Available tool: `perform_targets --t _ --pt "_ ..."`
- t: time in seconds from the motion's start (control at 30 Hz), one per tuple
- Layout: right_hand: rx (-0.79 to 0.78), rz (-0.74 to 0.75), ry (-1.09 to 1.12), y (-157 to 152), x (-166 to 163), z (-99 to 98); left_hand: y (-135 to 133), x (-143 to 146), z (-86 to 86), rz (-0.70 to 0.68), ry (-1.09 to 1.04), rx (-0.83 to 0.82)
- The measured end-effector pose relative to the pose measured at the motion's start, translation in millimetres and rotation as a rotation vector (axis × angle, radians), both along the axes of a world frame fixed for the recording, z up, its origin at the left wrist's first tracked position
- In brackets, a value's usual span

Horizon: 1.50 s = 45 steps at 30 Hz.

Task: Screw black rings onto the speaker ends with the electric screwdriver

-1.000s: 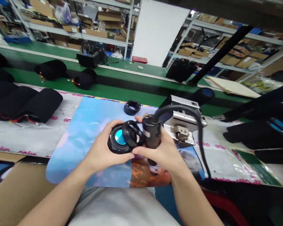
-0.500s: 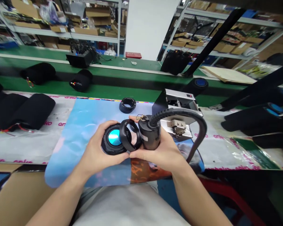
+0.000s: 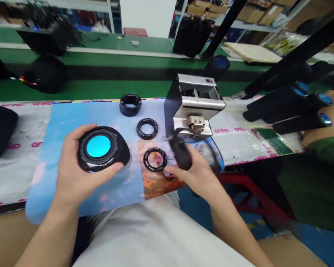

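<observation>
My left hand (image 3: 75, 167) is closed around a black cylindrical speaker (image 3: 119, 148) whose blue round face is tilted up toward me. My right hand (image 3: 197, 168) grips a black corded electric screwdriver (image 3: 182, 154), blurred by motion. A thin black ring (image 3: 146, 160) is by my right thumb tip; whether the thumb touches it I cannot tell. Behind it, a second black ring (image 3: 140, 132) lies on the printed mat (image 3: 64, 126). Farther back sits a taller black ring (image 3: 130, 111). The screwdriver's tip is not visible.
A silver and black screw feeder (image 3: 200, 105) stands right of the rings. Several black cylinders with blue ends (image 3: 275, 102) lie at the right, beside another person's green sleeve (image 3: 323, 159). Black cylinders (image 3: 46, 72) and a black box (image 3: 44, 39) are at the back left.
My hands have moved apart, the left taking the speaker leftward. The ring held between them has left the speaker's face. Two more rings now show on or near the mat. The view has shifted right.
</observation>
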State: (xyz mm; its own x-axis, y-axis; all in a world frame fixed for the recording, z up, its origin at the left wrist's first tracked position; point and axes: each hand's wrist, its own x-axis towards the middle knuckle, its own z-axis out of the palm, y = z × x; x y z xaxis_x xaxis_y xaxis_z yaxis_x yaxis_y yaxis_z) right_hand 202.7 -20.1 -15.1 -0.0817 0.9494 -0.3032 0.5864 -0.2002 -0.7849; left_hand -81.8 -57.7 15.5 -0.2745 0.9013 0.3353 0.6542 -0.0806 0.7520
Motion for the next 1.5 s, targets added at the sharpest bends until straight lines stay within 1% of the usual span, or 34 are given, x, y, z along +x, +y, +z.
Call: perform_targets --t 0.07,0.13,0.23,0.33,0.47,0.57,0.63,0.7,0.77,0.83,0.9,1.03,1.13,1.23,1.27,1.33,1.43,1.47,1.5 --pt "0.021 -0.114 -0.041 -3 15 0.4 0 -1 -3.1 0.005 0.024 0.024" --pt "0.028 -0.142 -0.067 -6 25 1.0 2 -3 -8.3 0.004 0.035 0.1" --pt "0.012 -0.088 -0.079 -11 25 -1.7 7 -5 -15.9 -0.016 0.041 0.23" --pt "0.017 0.007 -0.072 -12 15 -4.6 10 -7 -19.5 -0.041 0.04 0.266" --pt "0.067 0.194 -0.046 -8 1 -0.7 10 -7 -19.7 -0.046 0.035 0.258" --pt "0.059 0.315 -0.062 -2 -9 3.6 8 -7 -19.3 -0.042 0.026 0.247" --pt "0.042 0.369 -0.091 1 -18 4.2 7 -7 -18.8 -0.044 0.026 0.246" --pt "0.03 0.362 -0.134 2 -27 2.8 6 -6 -18.1 -0.05 0.031 0.243" --pt "0.031 0.295 -0.185 1 -33 0.7 6 -5 -17.4 -0.058 0.03 0.237" --pt "0.035 0.236 -0.22 -1 -34 -0.3 5 -4 -16.8 -0.068 0.02 0.232" --pt "0.036 0.227 -0.222 0 -31 0.9 5 -3 -16.3 -0.082 0.005 0.224" --pt "0.033 0.324 -0.185 9 -29 3.2 5 -1 -15.5 -0.085 -0.043 0.195" --pt "0.015 0.418 -0.171 16 -34 -1.0 4 0 -14.0 -0.077 -0.085 0.146" --pt "0.008 0.427 -0.193 18 -37 -2.1 2 0 -11.9 -0.106 -0.129 0.098" --pt "0.01 0.41 -0.209 18 -36 0.7 2 1 -11.3 -0.121 -0.151 0.084" --pt "0.024 0.323 -0.211 17 -33 13.2 1 2 -10.7 -0.151 -0.204 0.059" --pt "0.124 0.169 -0.074 14 -34 44.7 0 4 -11.8 -0.163 -0.268 0.041" --pt "0.163 0.157 -0.007 14 -37 56.0 0 5 -12.9 -0.157 -0.286 0.044" --pt "0.197 0.188 0.061 14 -43 66.5 0 6 -14.3 -0.153 -0.305 0.05"
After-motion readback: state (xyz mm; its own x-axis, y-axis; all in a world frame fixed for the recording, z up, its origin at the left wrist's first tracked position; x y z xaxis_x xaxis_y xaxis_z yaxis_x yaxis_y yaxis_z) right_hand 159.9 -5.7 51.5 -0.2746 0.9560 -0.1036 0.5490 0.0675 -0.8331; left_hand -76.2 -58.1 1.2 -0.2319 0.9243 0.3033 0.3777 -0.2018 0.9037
